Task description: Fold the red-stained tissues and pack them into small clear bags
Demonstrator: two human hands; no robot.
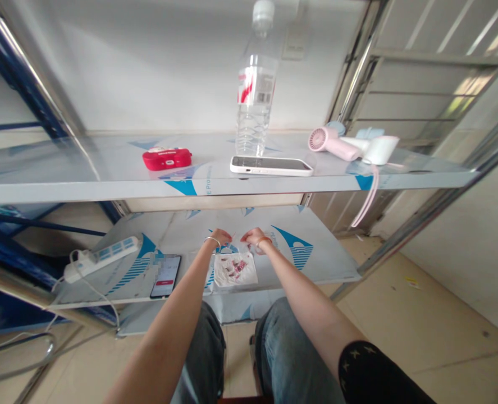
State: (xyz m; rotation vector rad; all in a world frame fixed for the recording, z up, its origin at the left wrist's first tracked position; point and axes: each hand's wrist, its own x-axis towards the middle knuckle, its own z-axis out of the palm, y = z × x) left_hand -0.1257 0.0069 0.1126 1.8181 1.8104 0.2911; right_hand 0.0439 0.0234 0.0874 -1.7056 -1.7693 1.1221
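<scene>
I see the packet (pixel 236 270) nearside of left hand (pixel 222 236) and right hand (pixel 252 235) — roughly equidistant; fingers bent — grip, I cannot tell.

Black sleeve (pixel 379 377) with pale gold star-like marks (pixel 369 348), 1 silvery bangle (pixel 212 239), 1 orange bracelet (pixel 264 239), faded blue jeans (pixel 288 350)

Looks like a workroom or storeroom: metal shelf (pixel 126 189), power strip (pixel 110 253) below it, tiled floor (pixel 404 320) beside it.
</scene>
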